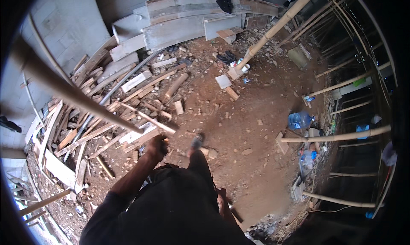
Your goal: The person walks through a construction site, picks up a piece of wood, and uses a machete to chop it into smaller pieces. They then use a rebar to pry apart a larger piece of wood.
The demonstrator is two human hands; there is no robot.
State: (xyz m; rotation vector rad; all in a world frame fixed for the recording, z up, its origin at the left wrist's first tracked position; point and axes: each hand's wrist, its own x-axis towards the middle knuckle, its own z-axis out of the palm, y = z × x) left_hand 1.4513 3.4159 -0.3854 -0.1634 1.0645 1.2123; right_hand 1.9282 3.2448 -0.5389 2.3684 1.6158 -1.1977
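Observation:
My left hand hangs in front of me at the edge of a heap of scrap timber. It is in shadow and its fingers look partly bent; whether anything is in them I cannot make out. The nearest pieces are a pale board and a long wooden strip. Low at my right side is my right hand, mostly hidden by my dark clothing. A dark narrow piece shows beside that forearm; I cannot tell whether I hold it. My foot stands on the dirt near a short wood piece.
A bamboo pole slants close across the left. Another bamboo post rises at the back right. Long boards lean along the back wall. A large blue water bottle lies at right, beside bamboo poles. Rubble covers the dirt floor.

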